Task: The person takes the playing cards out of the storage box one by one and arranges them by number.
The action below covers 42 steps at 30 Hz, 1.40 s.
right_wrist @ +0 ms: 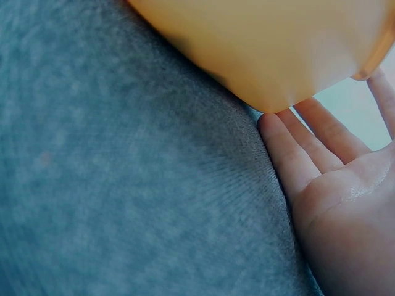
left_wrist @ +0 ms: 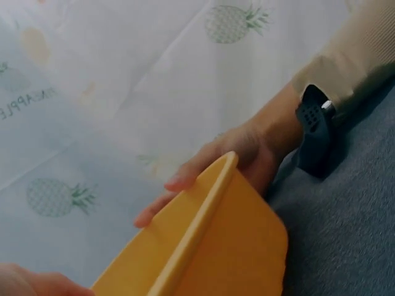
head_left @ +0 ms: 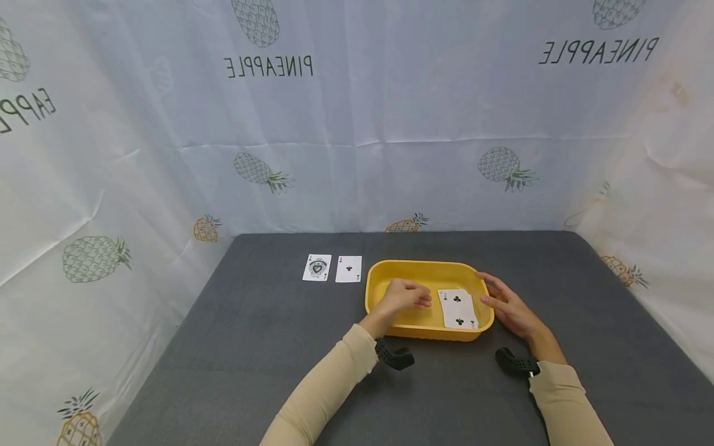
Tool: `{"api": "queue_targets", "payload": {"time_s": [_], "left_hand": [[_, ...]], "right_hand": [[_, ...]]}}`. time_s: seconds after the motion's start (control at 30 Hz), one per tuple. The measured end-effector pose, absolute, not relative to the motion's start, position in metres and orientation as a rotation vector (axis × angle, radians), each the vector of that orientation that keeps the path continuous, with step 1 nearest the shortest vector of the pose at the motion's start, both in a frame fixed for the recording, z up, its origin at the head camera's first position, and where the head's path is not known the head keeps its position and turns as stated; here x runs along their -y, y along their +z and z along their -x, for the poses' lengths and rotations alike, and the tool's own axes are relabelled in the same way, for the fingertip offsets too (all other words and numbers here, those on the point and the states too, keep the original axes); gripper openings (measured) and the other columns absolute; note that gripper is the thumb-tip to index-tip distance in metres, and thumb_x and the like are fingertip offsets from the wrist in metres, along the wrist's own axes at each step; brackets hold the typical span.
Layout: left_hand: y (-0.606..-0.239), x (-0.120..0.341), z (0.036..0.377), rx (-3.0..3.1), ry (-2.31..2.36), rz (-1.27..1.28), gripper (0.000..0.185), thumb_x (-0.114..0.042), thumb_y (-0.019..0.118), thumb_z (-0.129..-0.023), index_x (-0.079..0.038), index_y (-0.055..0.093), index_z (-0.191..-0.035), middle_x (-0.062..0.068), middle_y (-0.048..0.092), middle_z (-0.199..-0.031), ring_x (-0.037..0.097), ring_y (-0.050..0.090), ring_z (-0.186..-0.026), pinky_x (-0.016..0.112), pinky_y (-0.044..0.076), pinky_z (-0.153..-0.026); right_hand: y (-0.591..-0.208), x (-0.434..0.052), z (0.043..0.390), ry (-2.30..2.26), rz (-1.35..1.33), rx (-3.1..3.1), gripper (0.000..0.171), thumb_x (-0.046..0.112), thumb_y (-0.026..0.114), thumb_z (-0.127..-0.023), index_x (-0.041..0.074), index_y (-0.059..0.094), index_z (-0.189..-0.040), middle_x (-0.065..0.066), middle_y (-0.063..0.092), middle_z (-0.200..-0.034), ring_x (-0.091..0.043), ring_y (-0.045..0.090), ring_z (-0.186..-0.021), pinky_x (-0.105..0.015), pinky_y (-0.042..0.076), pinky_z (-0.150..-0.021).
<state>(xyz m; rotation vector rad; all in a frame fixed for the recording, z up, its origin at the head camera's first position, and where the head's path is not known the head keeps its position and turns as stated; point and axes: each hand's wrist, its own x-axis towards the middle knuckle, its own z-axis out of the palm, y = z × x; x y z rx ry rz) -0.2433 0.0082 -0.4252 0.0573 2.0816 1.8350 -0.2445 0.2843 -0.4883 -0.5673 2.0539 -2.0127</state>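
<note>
A yellow plastic tray (head_left: 421, 332) with raised walls stands on the dark table. Inside, toward its right end, lies a stack of playing cards (head_left: 458, 308), a two of clubs on top. My left hand (head_left: 404, 296) is over the tray's left half with fingers loosely bent; no card shows in it. At the tray's right end, my right hand (head_left: 510, 310) touches the wall, its thumb at the rim. The right wrist view shows the fingers (right_wrist: 287, 145) fairly straight against the tray's outside. Left of the tray, an ace of spades (head_left: 317, 267) and an ace of clubs (head_left: 348, 269) lie face up.
Dark grey cloth covers the table (head_left: 251, 347). White curtains (head_left: 357, 111) printed with pineapples hang behind and along both sides. A black strap (head_left: 395, 356) sits on the left wrist and another black strap (head_left: 515, 362) on the right.
</note>
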Motion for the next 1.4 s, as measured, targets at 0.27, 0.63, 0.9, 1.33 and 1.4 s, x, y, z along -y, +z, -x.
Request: {"api": "queue_targets", "payload": {"time_s": [0.27,0.63,0.9,1.33,1.4], "left_hand": [[-0.435,-0.025,0.242,-2.090,1.778,-0.031,0.023,-0.012,0.062,-0.092,0.006,0.071,-0.105,0.020,0.075,-0.095,0.027,0.075,-0.084,0.033,0.061,-0.080],[-0.433,-0.034,0.241,-2.137,1.652,0.039,0.024,-0.014,0.066,-0.089,0.003,0.070,-0.105,0.015,0.073,-0.093,0.021,0.071,-0.081,0.030,0.061,-0.080],[-0.435,-0.044,0.241,-2.155,1.597,0.144,0.027,-0.017,0.068,-0.089,0.003,0.069,-0.107,0.014,0.073,-0.094,0.021,0.072,-0.084,0.030,0.061,-0.080],[-0.433,-0.061,0.243,-2.275,1.528,0.176,0.013,-0.007,0.077,-0.078,0.001,0.071,-0.085,0.006,0.064,-0.075,0.013,0.056,-0.060,0.019,0.053,-0.057],[-0.436,-0.064,0.244,-2.275,1.558,0.187,0.016,-0.005,0.078,-0.076,0.002,0.068,-0.086,0.004,0.059,-0.074,0.013,0.051,-0.059,0.018,0.047,-0.052]], "right_hand": [[-0.494,-0.286,0.244,-2.053,0.604,-2.002,0.050,0.008,0.048,-0.100,0.025,0.033,-0.145,0.018,0.048,-0.129,0.006,0.058,-0.111,-0.014,0.054,-0.089],[-0.492,-0.286,0.245,-2.068,0.613,-1.990,0.049,0.004,0.044,-0.101,0.021,0.031,-0.145,0.016,0.048,-0.130,0.004,0.058,-0.112,-0.015,0.055,-0.088],[-0.492,-0.286,0.246,-2.055,0.642,-2.003,0.050,0.005,0.045,-0.100,0.022,0.032,-0.145,0.015,0.048,-0.129,0.005,0.058,-0.111,-0.014,0.055,-0.088],[-0.489,-0.285,0.247,-2.067,0.624,-1.981,0.051,0.003,0.043,-0.101,0.019,0.030,-0.147,0.016,0.050,-0.129,0.005,0.059,-0.111,-0.015,0.055,-0.088],[-0.490,-0.285,0.247,-2.082,0.658,-1.940,0.050,0.002,0.042,-0.101,0.019,0.030,-0.147,0.015,0.051,-0.130,0.004,0.059,-0.112,-0.016,0.055,-0.088]]}}
